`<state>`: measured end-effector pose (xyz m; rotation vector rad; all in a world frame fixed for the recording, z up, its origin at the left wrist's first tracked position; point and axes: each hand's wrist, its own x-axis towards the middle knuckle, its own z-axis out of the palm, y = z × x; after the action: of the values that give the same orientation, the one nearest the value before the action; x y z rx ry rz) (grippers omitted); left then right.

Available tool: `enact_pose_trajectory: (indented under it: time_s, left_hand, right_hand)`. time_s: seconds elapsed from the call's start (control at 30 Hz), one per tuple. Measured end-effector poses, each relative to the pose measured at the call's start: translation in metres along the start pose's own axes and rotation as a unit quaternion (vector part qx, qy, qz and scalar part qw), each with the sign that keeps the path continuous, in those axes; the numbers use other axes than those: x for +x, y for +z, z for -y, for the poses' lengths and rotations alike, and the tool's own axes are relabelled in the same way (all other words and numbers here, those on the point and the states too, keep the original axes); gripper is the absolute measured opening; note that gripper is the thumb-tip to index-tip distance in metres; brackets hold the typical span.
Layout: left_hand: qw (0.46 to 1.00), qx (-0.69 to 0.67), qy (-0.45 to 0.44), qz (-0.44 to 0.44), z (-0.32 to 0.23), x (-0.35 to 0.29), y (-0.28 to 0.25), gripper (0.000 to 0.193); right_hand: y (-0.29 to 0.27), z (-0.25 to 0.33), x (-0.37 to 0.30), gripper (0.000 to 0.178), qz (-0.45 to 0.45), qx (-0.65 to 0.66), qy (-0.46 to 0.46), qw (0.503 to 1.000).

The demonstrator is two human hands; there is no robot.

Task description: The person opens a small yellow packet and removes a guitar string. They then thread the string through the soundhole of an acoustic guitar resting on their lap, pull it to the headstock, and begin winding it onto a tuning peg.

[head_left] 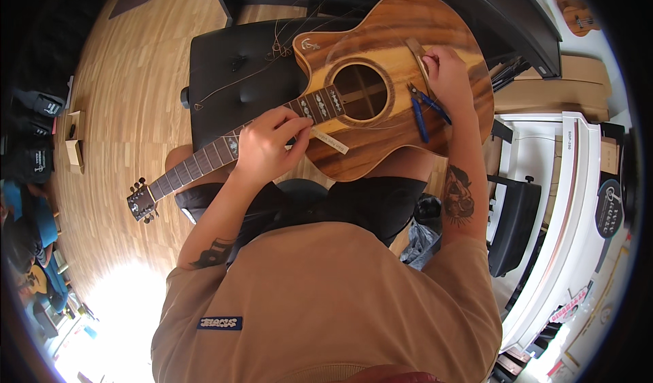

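Note:
An acoustic guitar [408,17] with a striped wooden top lies face up across my lap and a black bench. Over the upper fretboard, my left hand [271,145] is closed, its thumb and fingers pinched; whatever they hold is too small to make out. A printed pale paper strip [330,140] lies beside its fingertips, on the guitar's near edge. My right hand [447,73] reaches the bridge [416,55] with fingers pinched together, and their contents are hidden. Blue-handled pliers [422,114] rest on the top, just below that hand. A thin line like a string crosses the lower body.
Loose coiled strings [277,48] lie on the tufted black bench [214,60] beyond the neck. A white piano-like cabinet [554,192] and cardboard boxes [564,87] stand at the right. On the wooden floor [129,97], a small open box [75,141] sits at far left.

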<state>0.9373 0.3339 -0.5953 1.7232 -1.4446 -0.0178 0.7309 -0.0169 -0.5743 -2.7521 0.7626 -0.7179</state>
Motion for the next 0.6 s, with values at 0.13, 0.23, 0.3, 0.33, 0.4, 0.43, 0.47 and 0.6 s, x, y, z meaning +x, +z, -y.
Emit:
enact_pose_trajectory:
  time_s: [0.13, 0.23, 0.3, 0.33, 0.4, 0.43, 0.47, 0.6]
  left_hand:
    - [0.999, 0.042, -0.008, -0.015, 0.006, 0.005, 0.019, 0.012]
    - [0.998, 0.052, -0.016, -0.025, 0.009, 0.003, 0.023, 0.013]
    - [0.998, 0.049, -0.012, -0.028, 0.009, -0.001, 0.019, 0.013]
    - [0.999, 0.04, -0.003, -0.028, 0.008, 0.001, 0.02, 0.013]
    - [0.999, 0.035, 0.001, -0.02, 0.01, -0.003, 0.011, 0.013]
    - [1.0, 0.027, 0.001, -0.012, 0.011, -0.004, 0.009, 0.013]
    - [1.0, 0.016, 0.003, -0.009, 0.012, -0.006, 0.005, 0.014]
    - [0.998, 0.041, -0.029, -0.026, 0.014, -0.026, -0.029, 0.015]
  right_hand:
    - [0.003, 0.001, -0.001, 0.007, 0.001, -0.018, -0.008, 1.0]
    - [0.0, 0.004, 0.001, 0.008, -0.001, 0.044, 0.018, 0.999]
    - [0.001, 0.003, 0.003, 0.008, 0.008, 0.051, 0.009, 0.999]
    - [0.0, 0.0, 0.004, 0.008, 0.015, 0.058, 0.002, 0.998]
    - [0.001, -0.005, 0.001, 0.012, 0.02, 0.026, 0.004, 0.999]
    - [-0.002, -0.008, -0.001, 0.014, 0.03, 0.018, 0.001, 0.999]
    - [-0.005, -0.016, -0.006, 0.021, 0.052, 0.026, 0.011, 0.998]
    - [-0.009, 0.061, -0.013, 0.044, -0.053, -0.014, -0.004, 0.998]
